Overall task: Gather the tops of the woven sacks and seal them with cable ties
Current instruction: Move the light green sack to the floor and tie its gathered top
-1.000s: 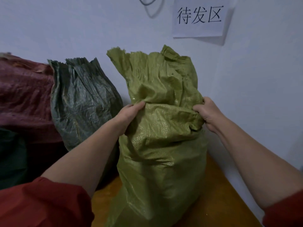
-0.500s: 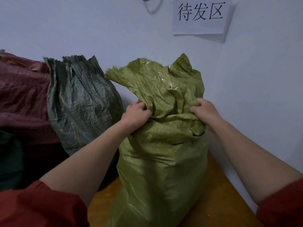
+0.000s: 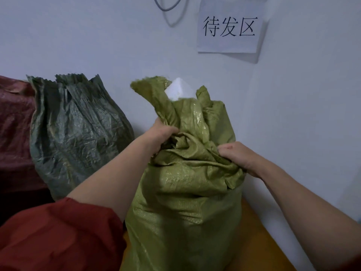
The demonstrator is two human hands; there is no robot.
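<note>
Head view, items as we count them.

1. Olive-green woven sack (image 3: 185, 202): stands upright and full on the wooden counter (image 3: 259, 231), in the corner where two pale walls meet. Its mouth is untied, and the top cloth is crumpled into folds. A frayed flap rises at the back left.
2. White block (image 3: 179, 90): pokes out of the sack's open top, just beside that flap.
3. Our left hand (image 3: 164, 135): at the left side of the sack's neck, with the fingers clenched on a fold of the cloth (their tips are buried in it, so we see knuckles only).
4. Our right hand (image 3: 238, 155): at the right side of the neck, somewhat lower. Its fingers (image 3: 224, 151) grasp a wad of the bunched cloth.
5. Red sleeve (image 3: 58, 235): pushed up our left forearm, low in the frame.
6. Dark green sack (image 3: 74, 130): upright, just left of the olive one, with its top open and pleated.
7. Maroon sack (image 3: 13, 124): at the left edge, beside the dark green one.
8. Paper sign (image 3: 228, 30): on the wall above the olive sack, printed with three black characters.
9. Grey cable (image 3: 168, 8): hangs in a loop on the wall, left of the sign.
</note>
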